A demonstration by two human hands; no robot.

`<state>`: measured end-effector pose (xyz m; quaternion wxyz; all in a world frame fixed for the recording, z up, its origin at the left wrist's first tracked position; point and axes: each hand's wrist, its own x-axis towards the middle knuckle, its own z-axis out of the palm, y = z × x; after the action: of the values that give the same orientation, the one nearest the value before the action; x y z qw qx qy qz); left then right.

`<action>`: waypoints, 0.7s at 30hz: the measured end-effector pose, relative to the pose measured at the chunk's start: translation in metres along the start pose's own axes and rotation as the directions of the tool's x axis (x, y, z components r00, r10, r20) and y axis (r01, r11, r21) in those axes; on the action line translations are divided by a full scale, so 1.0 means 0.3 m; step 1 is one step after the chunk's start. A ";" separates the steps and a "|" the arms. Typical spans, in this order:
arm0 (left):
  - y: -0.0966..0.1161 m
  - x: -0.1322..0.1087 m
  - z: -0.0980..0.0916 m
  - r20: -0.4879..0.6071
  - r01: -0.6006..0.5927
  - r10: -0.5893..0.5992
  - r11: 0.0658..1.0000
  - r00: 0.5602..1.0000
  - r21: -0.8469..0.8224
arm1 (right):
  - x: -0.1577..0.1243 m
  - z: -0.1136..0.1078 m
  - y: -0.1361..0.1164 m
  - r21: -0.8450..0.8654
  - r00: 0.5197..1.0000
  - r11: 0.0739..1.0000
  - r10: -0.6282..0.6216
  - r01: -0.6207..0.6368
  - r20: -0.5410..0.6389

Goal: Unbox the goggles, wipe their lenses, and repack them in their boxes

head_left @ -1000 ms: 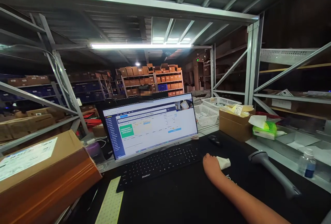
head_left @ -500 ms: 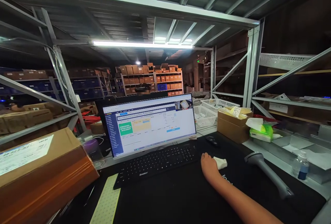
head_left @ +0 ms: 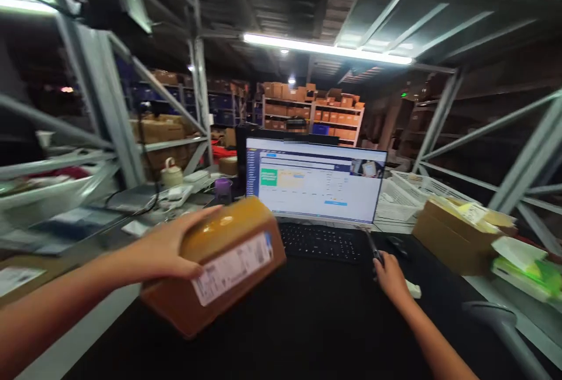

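Observation:
My left hand grips a brown cardboard box from its left end, thumb on the front and fingers over the top. Glossy tape covers the top and a white printed label faces me. The box is tilted over the left part of the black desk mat, slightly blurred. On the right, my right hand is closed on a slim dark tool that points up towards the monitor; its exact kind is unclear. Just behind this hand lie a black mouse and, beside the wrist, a small white item.
A lit monitor stands behind a black keyboard. To the right are an open carton, a green tissue pack and a grey handheld scanner. Metal rack posts frame the desk. A person's head shows behind the monitor.
The view has turned left. My left hand has come into view holding the box, now over the mat. My right hand now holds the slim dark tool.

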<state>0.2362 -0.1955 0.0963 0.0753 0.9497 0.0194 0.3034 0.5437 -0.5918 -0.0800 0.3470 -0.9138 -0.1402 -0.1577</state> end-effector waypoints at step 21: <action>0.283 -0.466 0.304 -0.399 -0.282 0.337 0.940 0.853 0.193 | -0.281 -0.258 -0.848 0.201 0.421 0.731 -0.570 0.652 0.706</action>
<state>0.1743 -0.3027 -0.0440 -0.0414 0.8536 -0.0986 0.5098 0.3590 -0.4735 0.0925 0.1318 -0.7985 -0.5794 0.0968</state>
